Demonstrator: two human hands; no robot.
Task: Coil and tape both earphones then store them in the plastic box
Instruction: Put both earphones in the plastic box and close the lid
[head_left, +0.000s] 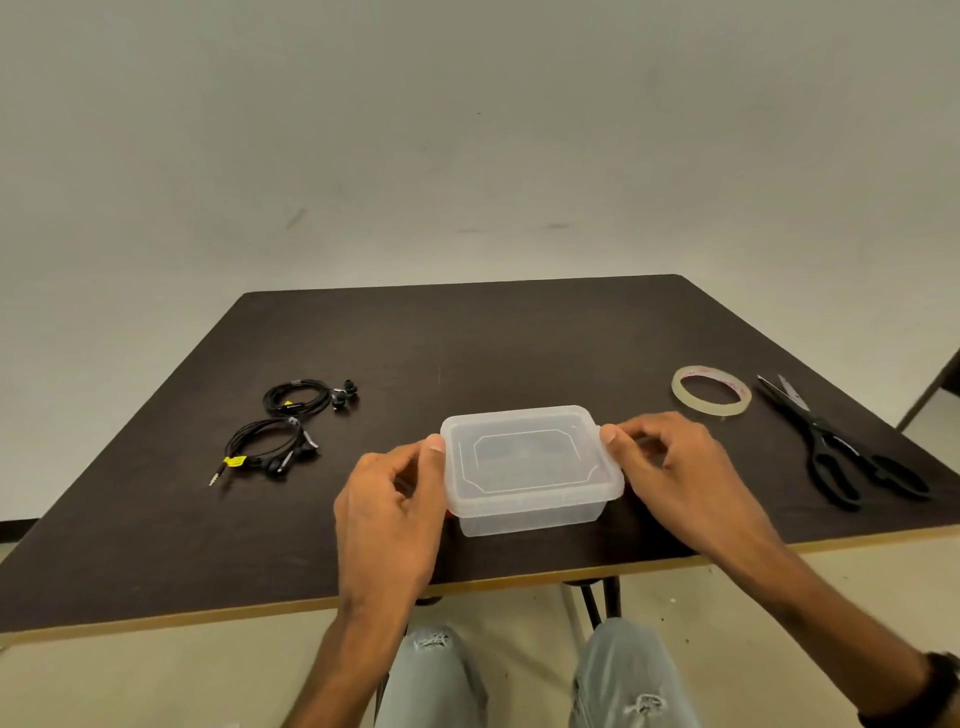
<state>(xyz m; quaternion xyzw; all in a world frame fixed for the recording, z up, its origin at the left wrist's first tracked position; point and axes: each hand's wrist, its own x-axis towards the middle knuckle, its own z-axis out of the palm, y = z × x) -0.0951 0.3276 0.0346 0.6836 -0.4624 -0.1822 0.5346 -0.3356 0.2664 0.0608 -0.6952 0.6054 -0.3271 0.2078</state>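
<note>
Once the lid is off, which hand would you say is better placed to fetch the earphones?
Probably the left hand: both earphones lie coiled on its side of the plastic box. The right hand is nearer the tape and scissors.

Both hands are gripping the lidded box (530, 467) sitting mid-table (519, 332): left hand (389, 514) pinching its 9 o'clock edge, right hand (675, 467) its 3 o'clock edge. Two coiled earphones (298, 397) (270, 447) are lying out at 10 o'clock, tape (710, 391) and scissors (841, 447) at 2 o'clock.
</note>
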